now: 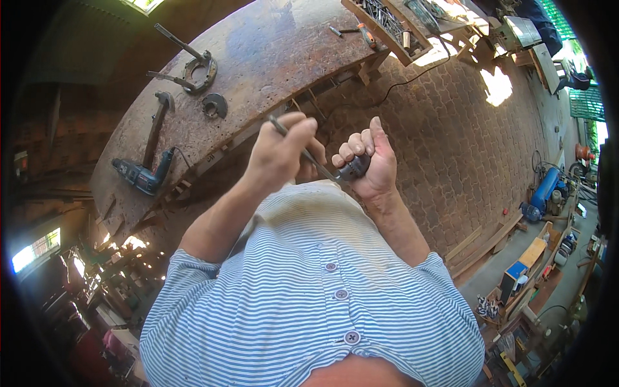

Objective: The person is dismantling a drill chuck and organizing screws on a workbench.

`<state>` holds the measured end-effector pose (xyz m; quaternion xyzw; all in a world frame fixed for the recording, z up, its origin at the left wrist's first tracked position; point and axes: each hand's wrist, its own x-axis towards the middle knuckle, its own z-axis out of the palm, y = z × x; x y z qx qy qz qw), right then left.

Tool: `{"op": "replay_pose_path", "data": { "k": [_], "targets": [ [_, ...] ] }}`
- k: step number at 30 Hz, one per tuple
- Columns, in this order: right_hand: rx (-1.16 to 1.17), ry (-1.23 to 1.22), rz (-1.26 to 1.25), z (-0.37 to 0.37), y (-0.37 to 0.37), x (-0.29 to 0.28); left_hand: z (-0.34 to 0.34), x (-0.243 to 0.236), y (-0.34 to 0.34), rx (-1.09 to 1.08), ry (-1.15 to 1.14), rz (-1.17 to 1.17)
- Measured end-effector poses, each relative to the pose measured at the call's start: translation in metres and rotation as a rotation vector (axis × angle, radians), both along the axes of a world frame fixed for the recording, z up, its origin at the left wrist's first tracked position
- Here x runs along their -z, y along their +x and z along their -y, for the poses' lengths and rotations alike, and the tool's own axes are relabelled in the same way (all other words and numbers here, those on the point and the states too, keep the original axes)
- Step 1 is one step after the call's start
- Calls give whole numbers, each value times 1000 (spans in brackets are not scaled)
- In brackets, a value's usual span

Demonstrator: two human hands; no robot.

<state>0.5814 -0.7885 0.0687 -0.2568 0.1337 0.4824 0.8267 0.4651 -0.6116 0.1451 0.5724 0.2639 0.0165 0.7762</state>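
My left hand (280, 151) is closed around a thin metal rod (314, 159) that slants down to the right. My right hand (374, 161), thumb raised, grips a dark, short cylindrical part (354, 168) that resembles a drill chuck. The rod's lower end meets this part or lies right beside it; I cannot tell whether it is inserted. Both hands are held in front of my striped shirt, off the near edge of the workbench (271, 58). On the bench's left end lie a power drill (140, 177) and a hammer (157, 129).
Beyond the hammer are a metal ring with two rods (201, 71) and a dark curved piece (215, 105). An orange-handled screwdriver (366, 35) lies by a wooden tray (419, 50) of metal bits. A cable (412, 80) hangs over the brick floor (438, 142). Tools line the right side.
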Motion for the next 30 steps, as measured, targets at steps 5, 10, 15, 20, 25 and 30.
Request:
{"op": "replay_pose_path", "data": {
  "k": [5, 10, 15, 20, 25, 30],
  "targets": [
    [23, 251, 136, -9, 6, -33, -16, 57, 17, -190, -678, -135],
    [99, 58, -3, -3, 6, -22, -14, 44, 17, -170, -709, -7],
    [-28, -17, -68, 21, 2, 13, -5, 29, 25, -184, -614, -46],
    [-94, -13, 26, 39, -7, 24, -5, 21, 31, -155, -570, -93],
    [-385, 101, 332, 65, 8, 6, -27, 31, 31, 169, -653, 35],
    [-824, 15, 623, 69, 34, -24, 7, 19, 71, 585, -565, -38]
  ]
}}
